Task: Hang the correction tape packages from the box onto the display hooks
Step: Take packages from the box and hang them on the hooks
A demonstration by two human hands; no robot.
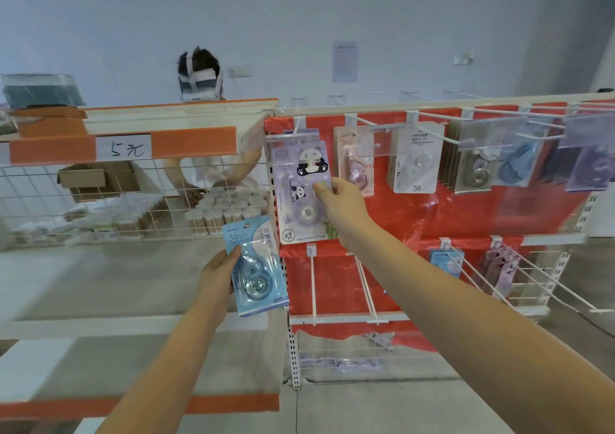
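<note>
Two packages are in hand. Right hand (336, 200) pinches the purple panda package (304, 194) at its right edge, raised against the top-left display hook (298, 124); whether its hole is threaded appears uncertain. Left hand (218, 274) grips the blue package (254, 267), held below. Recommended: align hole squarely with hook tip, slide fully back, then release.

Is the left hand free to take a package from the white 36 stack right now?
Probably not: the left hand already holds a blue package, and the white 36 stack hangs beyond the right hand.
</note>
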